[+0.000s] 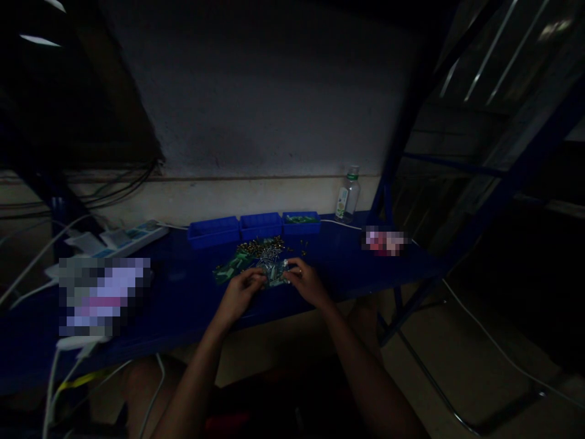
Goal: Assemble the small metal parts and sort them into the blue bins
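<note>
Both hands rest on a dark blue table (pixel 183 299) over a small pile of parts. My left hand (pixel 242 292) is curled, its fingertips pinched near a small green piece (pixel 274 274). My right hand (pixel 306 281) is curled too, fingers pressed together at the same spot. What they pinch is too small and dim to name. Green strips (pixel 228 268) lie just left of the hands. A heap of small brass-coloured bits (pixel 262 247) sits just beyond them.
Three blue bins (pixel 253 227) line the back edge by the wall. A clear bottle (pixel 348 195) stands at the right. A white power strip (pixel 123 239) and cables lie at the left. A blue rack frame (pixel 411 152) rises on the right.
</note>
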The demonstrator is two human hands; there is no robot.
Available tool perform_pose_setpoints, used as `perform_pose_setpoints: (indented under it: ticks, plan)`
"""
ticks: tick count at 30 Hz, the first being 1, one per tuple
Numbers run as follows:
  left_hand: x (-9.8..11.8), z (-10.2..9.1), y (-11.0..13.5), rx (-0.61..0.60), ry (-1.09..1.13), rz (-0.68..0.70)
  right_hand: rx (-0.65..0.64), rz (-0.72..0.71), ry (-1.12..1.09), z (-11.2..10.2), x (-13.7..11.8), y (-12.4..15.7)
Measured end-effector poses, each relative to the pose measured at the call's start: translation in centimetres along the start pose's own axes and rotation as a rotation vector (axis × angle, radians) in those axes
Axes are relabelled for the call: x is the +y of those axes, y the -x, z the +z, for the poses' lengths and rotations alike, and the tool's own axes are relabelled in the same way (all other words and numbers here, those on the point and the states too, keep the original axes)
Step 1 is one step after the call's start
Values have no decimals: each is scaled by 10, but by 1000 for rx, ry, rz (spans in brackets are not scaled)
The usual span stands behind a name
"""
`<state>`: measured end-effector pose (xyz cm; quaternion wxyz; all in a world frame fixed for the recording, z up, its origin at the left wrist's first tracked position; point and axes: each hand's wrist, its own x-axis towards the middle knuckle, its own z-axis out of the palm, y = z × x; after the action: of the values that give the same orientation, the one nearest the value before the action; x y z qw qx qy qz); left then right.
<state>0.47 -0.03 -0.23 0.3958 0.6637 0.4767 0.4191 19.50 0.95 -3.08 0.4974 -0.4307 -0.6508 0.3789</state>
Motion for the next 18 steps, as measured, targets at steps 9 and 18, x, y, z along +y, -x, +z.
perform_pose_setpoints:
  ticks: [9, 18]
  plan:
    - [0, 0, 1, -28, 39, 34, -9, -55, 3, 0, -3, 1]
    - [-2, -5, 2, 9, -65, -11, -48, -52, -91, -3, 7, -3]
